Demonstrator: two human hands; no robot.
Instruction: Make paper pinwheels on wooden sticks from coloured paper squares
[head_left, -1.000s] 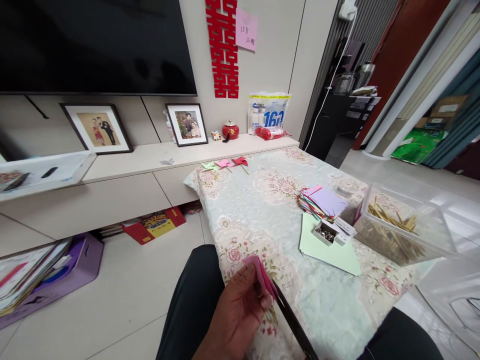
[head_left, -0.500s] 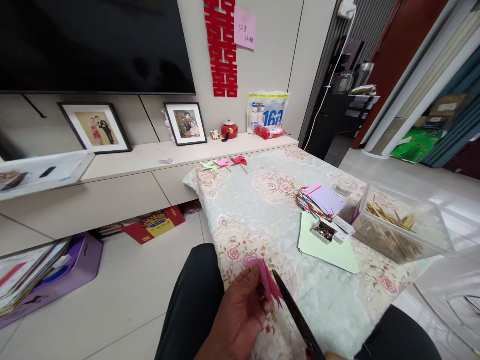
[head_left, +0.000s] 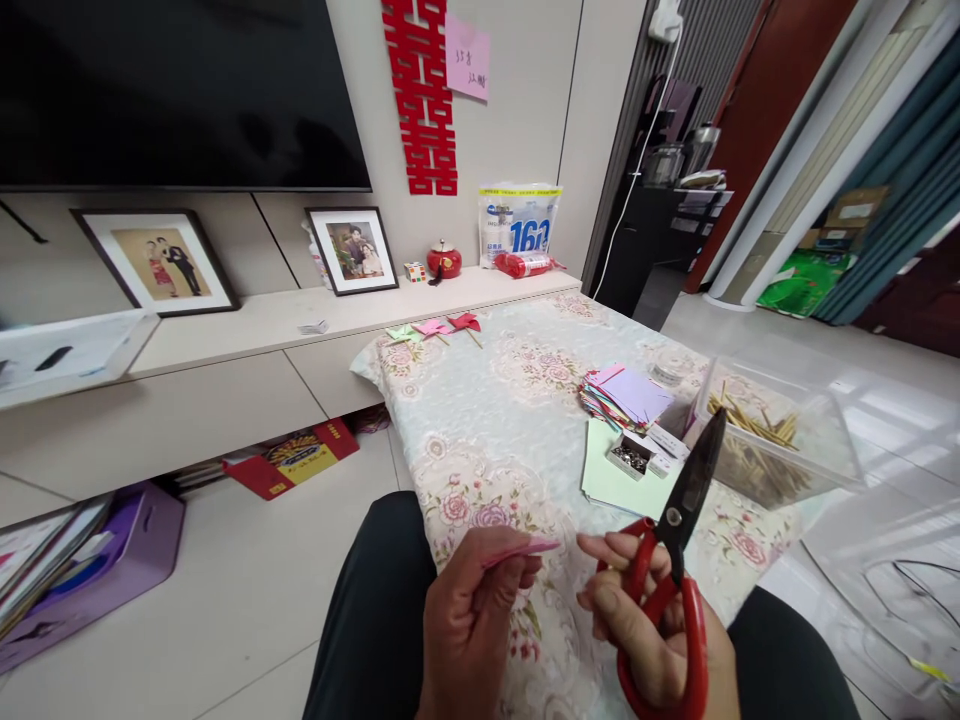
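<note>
Between the thumb and fingers of my left hand (head_left: 480, 600) is a folded pink piece of paper (head_left: 517, 548), seen nearly edge-on. My right hand (head_left: 645, 630) holds red-handled scissors (head_left: 697, 650), with the dark blades together and pointing up and away. The fingertips of this hand stretch toward the paper, apart from it. Beyond the hands lie a light green stack of paper (head_left: 604, 470), an opened small box of metal pins (head_left: 631, 456) and a pile of coloured paper squares (head_left: 637, 393).
A clear plastic bin (head_left: 832, 400) of thin wooden sticks stands at the right on the flowered tablecloth (head_left: 480, 400). Small paper pinwheels (head_left: 465, 322) lie at the far left corner. Behind is a low cabinet (head_left: 262, 320) with framed photos (head_left: 352, 250).
The scissors have moved away from the paper and swung upright in my right hand, which has come into view. My left hand has turned the pink paper nearly edge-on.
</note>
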